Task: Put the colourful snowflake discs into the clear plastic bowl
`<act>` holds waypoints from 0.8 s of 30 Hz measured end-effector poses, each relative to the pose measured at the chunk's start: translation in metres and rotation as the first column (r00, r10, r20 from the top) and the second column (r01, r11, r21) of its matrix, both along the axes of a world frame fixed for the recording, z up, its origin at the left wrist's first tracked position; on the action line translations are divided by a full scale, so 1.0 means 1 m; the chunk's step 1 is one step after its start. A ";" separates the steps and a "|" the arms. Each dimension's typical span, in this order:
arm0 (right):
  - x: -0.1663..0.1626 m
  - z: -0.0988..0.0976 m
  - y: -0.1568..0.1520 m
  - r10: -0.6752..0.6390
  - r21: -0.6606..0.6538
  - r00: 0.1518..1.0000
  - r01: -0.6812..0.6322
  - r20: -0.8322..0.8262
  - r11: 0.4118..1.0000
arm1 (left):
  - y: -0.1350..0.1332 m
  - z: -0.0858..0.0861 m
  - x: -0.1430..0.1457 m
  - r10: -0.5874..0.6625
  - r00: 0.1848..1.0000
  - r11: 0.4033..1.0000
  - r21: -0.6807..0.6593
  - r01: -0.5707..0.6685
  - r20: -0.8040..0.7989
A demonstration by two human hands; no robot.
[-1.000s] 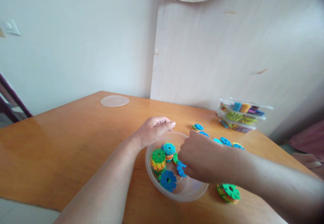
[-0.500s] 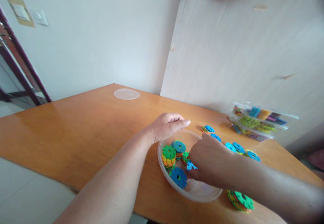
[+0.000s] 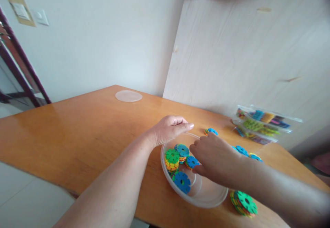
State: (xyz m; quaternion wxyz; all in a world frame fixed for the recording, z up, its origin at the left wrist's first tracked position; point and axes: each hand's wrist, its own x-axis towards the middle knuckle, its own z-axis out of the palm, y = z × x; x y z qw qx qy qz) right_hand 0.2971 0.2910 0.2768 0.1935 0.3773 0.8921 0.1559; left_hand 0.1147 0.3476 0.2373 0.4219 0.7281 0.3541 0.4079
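A clear plastic bowl (image 3: 206,203) stands on the orange wooden table (image 3: 77,132). Inside it are a green-topped stack of toothed plastic discs (image 3: 172,156), a teal-topped stack (image 3: 183,150) and a single blue disc (image 3: 182,182) lying flat. My left hand (image 3: 168,130) curls over the bowl's far left rim. My right hand (image 3: 216,159) reaches into the bowl from the right. Its thumb and fingers are closed around another blue disc (image 3: 191,161), which lies flat on a small stack.
A green-topped disc stack (image 3: 244,202) sits on the table right of the bowl. Blue discs (image 3: 242,150) lie in a row behind my right hand. Clear boxes of coloured pieces (image 3: 263,123) stand against the pale board. A round lid (image 3: 128,95) lies far back.
The view swung left, then held still. My right hand tilted the blue disc from upright to flat and moved it left onto a stack. My left hand stayed on the rim.
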 end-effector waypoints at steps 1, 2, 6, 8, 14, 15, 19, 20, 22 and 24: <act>0.001 0.000 0.000 0.000 0.017 1.000 0.001 -0.011 1.000 | 0.000 0.000 0.000 0.001 1.000 1.000 0.001 -0.001 -0.002; 0.002 0.000 0.000 0.004 0.027 1.000 -0.004 -0.021 1.000 | 0.000 0.000 0.000 0.001 1.000 1.000 0.000 -0.001 -0.003; 0.005 0.005 -0.004 0.067 -0.031 0.998 -0.066 0.019 0.997 | 0.000 0.000 0.000 -0.006 1.000 1.000 -0.014 0.006 -0.001; 0.004 0.007 -0.007 0.105 -0.089 0.991 -0.097 0.084 0.991 | 0.000 0.000 0.000 -0.002 1.000 1.000 -0.021 0.002 -0.003; 0.006 0.009 -0.008 0.125 -0.088 0.988 -0.117 0.094 0.989 | -0.002 0.001 -0.001 0.025 0.999 1.000 -0.008 -0.025 -0.030; 0.009 0.011 -0.007 0.101 -0.087 0.994 -0.096 0.048 0.992 | -0.002 0.001 -0.001 0.023 0.999 1.000 -0.005 -0.023 -0.036; 0.036 0.031 0.007 -0.029 -0.066 0.970 0.013 -0.242 0.998 | -0.001 0.002 -0.003 0.020 0.999 1.000 -0.006 -0.021 -0.045; 0.046 0.036 0.015 -0.074 -0.051 0.947 0.060 -0.311 0.997 | -0.001 0.002 -0.004 0.021 0.999 1.000 -0.013 -0.021 -0.044; 0.069 0.042 0.036 -0.179 -0.024 0.895 0.186 -0.409 0.982 | -0.001 0.003 -0.005 0.025 0.998 0.999 -0.027 -0.027 -0.049; 0.092 0.042 0.060 -0.275 -0.005 0.825 0.314 -0.494 0.949 | -0.001 0.003 -0.007 0.046 0.997 0.999 -0.026 -0.048 -0.070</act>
